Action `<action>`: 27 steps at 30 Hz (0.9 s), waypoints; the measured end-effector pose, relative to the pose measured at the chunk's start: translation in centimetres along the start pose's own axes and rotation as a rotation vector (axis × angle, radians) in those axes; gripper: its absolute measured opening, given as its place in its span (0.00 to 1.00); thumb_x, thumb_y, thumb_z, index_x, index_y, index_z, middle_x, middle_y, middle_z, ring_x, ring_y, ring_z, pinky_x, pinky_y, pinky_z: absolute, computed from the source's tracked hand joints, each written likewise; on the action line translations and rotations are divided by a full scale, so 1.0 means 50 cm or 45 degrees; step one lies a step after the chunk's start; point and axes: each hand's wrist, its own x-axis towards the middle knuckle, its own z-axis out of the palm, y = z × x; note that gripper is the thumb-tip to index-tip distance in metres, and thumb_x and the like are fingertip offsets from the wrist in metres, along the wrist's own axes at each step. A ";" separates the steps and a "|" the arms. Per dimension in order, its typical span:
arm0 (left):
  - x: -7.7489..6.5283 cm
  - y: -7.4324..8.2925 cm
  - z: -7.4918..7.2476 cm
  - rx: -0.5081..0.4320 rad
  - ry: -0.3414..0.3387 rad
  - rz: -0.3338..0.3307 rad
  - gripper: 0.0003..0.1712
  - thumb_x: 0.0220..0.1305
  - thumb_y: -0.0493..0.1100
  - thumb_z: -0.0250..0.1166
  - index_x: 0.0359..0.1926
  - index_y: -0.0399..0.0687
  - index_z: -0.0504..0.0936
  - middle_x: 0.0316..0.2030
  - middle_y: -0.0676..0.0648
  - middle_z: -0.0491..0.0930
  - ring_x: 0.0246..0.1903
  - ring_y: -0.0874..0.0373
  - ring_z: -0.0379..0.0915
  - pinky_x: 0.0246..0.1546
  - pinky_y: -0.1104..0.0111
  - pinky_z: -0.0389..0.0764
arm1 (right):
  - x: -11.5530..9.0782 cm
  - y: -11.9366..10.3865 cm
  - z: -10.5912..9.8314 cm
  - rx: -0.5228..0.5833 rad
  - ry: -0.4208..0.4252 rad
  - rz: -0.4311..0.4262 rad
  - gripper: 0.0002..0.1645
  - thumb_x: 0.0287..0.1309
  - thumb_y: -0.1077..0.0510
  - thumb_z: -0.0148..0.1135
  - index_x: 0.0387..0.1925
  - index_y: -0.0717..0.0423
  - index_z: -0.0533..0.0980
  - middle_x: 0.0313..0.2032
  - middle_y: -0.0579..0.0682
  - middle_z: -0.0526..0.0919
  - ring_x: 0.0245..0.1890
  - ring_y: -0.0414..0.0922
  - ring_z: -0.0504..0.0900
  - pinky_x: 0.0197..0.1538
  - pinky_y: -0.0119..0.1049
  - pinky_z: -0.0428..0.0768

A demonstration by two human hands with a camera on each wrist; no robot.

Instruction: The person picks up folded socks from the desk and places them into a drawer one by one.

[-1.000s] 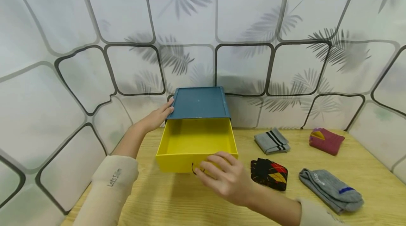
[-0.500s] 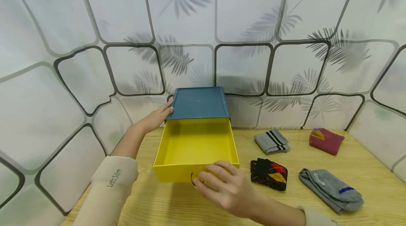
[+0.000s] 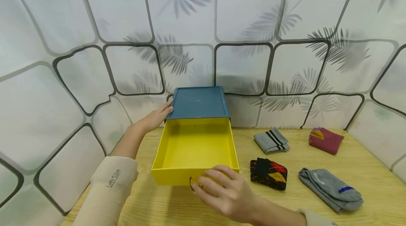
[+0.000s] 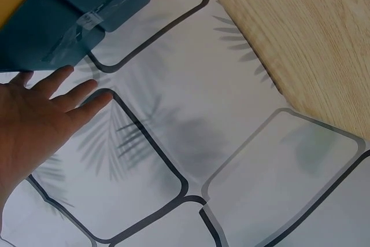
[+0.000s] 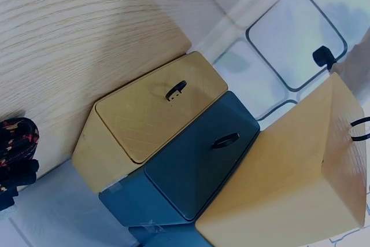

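A small drawer unit with a blue top (image 3: 199,102) stands against the back wall. Its uppermost yellow drawer (image 3: 195,148) is pulled far out, and its inside is bare. At the front face, my right hand (image 3: 226,194) has its fingers curled at the black loop handle (image 3: 191,183), partly covering it. That hand does not show in the right wrist view. My left hand (image 3: 155,117) rests against the unit's left side with straight fingers; in the left wrist view its fingertips meet the blue side panel (image 4: 49,33).
Right of the unit lie folded socks: grey with black stripes (image 3: 272,140), black argyle (image 3: 269,174), grey with a blue band (image 3: 331,189) and maroon (image 3: 326,140). Below the pulled drawer, the right wrist view shows a closed blue drawer (image 5: 199,157) and a closed yellow one (image 5: 159,105).
The yellow drawer has slid farther out toward me, the right hand moving with its handle. The left hand has stayed in place, and the socks have not moved.
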 end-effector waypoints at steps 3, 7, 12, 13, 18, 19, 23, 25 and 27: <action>-0.001 0.001 0.000 -0.003 0.004 -0.004 0.35 0.72 0.60 0.31 0.72 0.55 0.31 0.70 0.41 0.33 0.66 0.38 0.35 0.60 0.42 0.44 | 0.003 -0.001 0.000 0.011 0.000 0.016 0.14 0.64 0.60 0.53 0.29 0.51 0.84 0.29 0.45 0.81 0.31 0.42 0.78 0.39 0.32 0.78; -0.001 0.001 0.000 -0.009 -0.001 -0.012 0.35 0.72 0.60 0.31 0.72 0.56 0.30 0.70 0.41 0.33 0.66 0.38 0.34 0.60 0.42 0.44 | 0.015 0.001 -0.008 0.031 0.006 0.056 0.14 0.64 0.56 0.54 0.28 0.50 0.83 0.29 0.45 0.81 0.30 0.42 0.78 0.37 0.32 0.77; -0.001 0.000 0.000 -0.006 -0.006 -0.013 0.35 0.72 0.60 0.31 0.72 0.56 0.30 0.70 0.41 0.33 0.66 0.38 0.34 0.60 0.42 0.44 | 0.034 0.032 -0.037 0.009 0.096 0.074 0.14 0.62 0.54 0.55 0.25 0.49 0.83 0.29 0.47 0.81 0.29 0.44 0.78 0.34 0.33 0.78; -0.001 0.000 0.000 -0.009 -0.006 -0.012 0.35 0.72 0.60 0.31 0.72 0.56 0.30 0.70 0.41 0.32 0.66 0.38 0.34 0.60 0.42 0.44 | 0.035 0.044 -0.045 0.005 0.125 0.087 0.13 0.61 0.54 0.56 0.25 0.50 0.83 0.29 0.48 0.82 0.28 0.45 0.78 0.33 0.34 0.78; 0.002 0.000 0.002 -0.021 -0.001 -0.003 0.35 0.72 0.60 0.31 0.72 0.56 0.30 0.70 0.41 0.32 0.66 0.39 0.34 0.60 0.42 0.44 | 0.010 0.121 -0.082 -0.005 0.153 0.232 0.15 0.60 0.54 0.57 0.22 0.55 0.83 0.27 0.52 0.82 0.25 0.49 0.78 0.27 0.40 0.76; 0.002 -0.001 0.002 -0.023 -0.001 -0.003 0.35 0.72 0.60 0.31 0.72 0.56 0.30 0.70 0.41 0.32 0.66 0.38 0.34 0.60 0.42 0.44 | -0.006 0.139 -0.087 -0.006 0.119 0.268 0.16 0.61 0.54 0.57 0.22 0.56 0.83 0.26 0.52 0.82 0.25 0.50 0.77 0.26 0.41 0.76; 0.002 -0.002 0.002 -0.024 -0.005 0.003 0.35 0.72 0.60 0.31 0.72 0.56 0.30 0.70 0.41 0.32 0.66 0.38 0.34 0.60 0.42 0.44 | -0.099 0.202 -0.097 -0.009 -0.135 0.427 0.22 0.65 0.49 0.51 0.25 0.56 0.83 0.26 0.49 0.81 0.25 0.48 0.76 0.26 0.41 0.76; 0.001 -0.002 0.001 -0.021 -0.005 0.007 0.35 0.72 0.60 0.31 0.72 0.56 0.30 0.70 0.41 0.32 0.66 0.38 0.35 0.60 0.42 0.44 | -0.156 0.223 -0.096 0.003 -0.284 0.470 0.25 0.66 0.46 0.48 0.28 0.56 0.84 0.27 0.47 0.81 0.25 0.46 0.76 0.26 0.40 0.76; 0.000 -0.002 0.001 -0.022 -0.008 0.010 0.35 0.72 0.59 0.31 0.72 0.55 0.30 0.70 0.41 0.32 0.66 0.38 0.34 0.60 0.42 0.43 | -0.214 0.232 -0.091 0.028 -0.439 0.500 0.27 0.68 0.43 0.44 0.32 0.55 0.83 0.28 0.47 0.80 0.26 0.45 0.76 0.27 0.39 0.77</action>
